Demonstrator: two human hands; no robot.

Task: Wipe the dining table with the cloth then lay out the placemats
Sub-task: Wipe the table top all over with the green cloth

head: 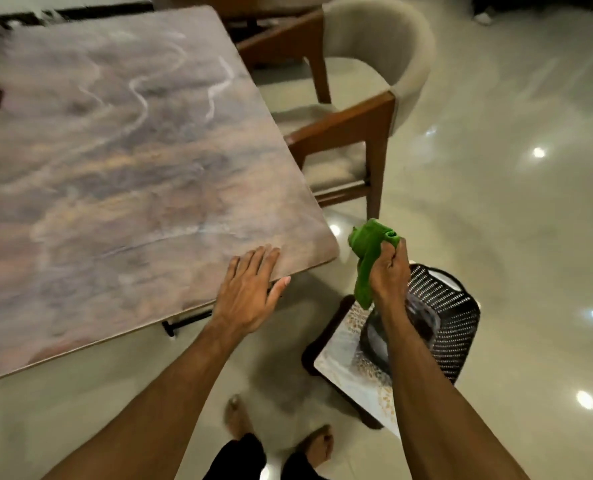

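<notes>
The dining table (122, 161) has a brown marbled top and fills the left of the view. My left hand (250, 289) lies flat with straight fingers on its near right corner. My right hand (388, 268) is off the table to the right and grips a bunched green cloth (369, 258) in the air, above a black perforated basket (451, 317). Under the basket lies a flat patterned mat or tray (340, 362) with a dark rim; I cannot tell which it is.
A wooden chair (357, 109) with beige upholstery stands at the table's right side, and another sits behind it at the top. The glossy tiled floor (513, 220) stretches to the right. My bare feet (277, 434) stand on it at the bottom.
</notes>
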